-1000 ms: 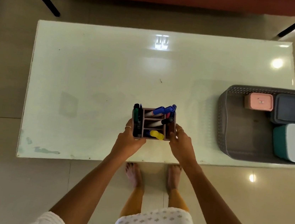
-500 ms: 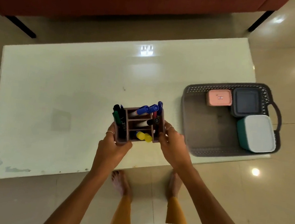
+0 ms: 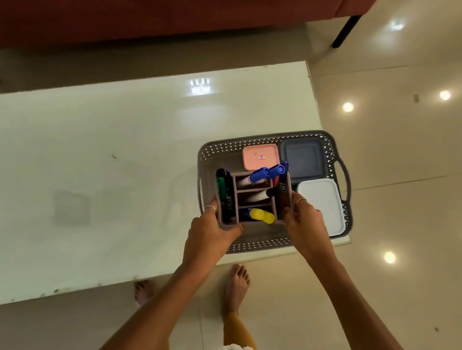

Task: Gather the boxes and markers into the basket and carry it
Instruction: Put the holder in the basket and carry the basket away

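Now, head view, hands: the left hand (image 3: 211, 232) and the right hand (image 3: 303, 227) each clamp one side of the marker caddy (image 3: 253, 199), fingers wrapped on the outer walls; two hands likely because the markers stand loose and a tilt would spill them
Caddy: a small divided holder, held roughly upright over the empty left part of the basket (image 3: 258, 246); whether its base already touches the basket floor I cannot tell
Markers: blue-capped markers (image 3: 268, 172) lean out of the far compartment, a yellow-capped marker (image 3: 261, 215) lies in the near one, green and black markers (image 3: 223, 191) stand in the left slot
Basket: grey, perforated, with a loop handle (image 3: 343, 183) on its right end; it sits at the right end of the bench (image 3: 79, 170), its near corner at the bench edge
Boxes: the pink box (image 3: 257, 156), the dark grey box (image 3: 303, 157) and the white-lidded box (image 3: 323, 203) are packed along the far and right sides, which leaves the left space free for the caddy
Stage: by my reading, this is the last item going in; lowering and letting go come next, then the carry
Risk: the leaning blue markers could catch the pink box as the caddy goes down
Surroundings: a red sofa (image 3: 157, 6) stands beyond the bench, and bare feet (image 3: 236, 284) stand on the glossy floor
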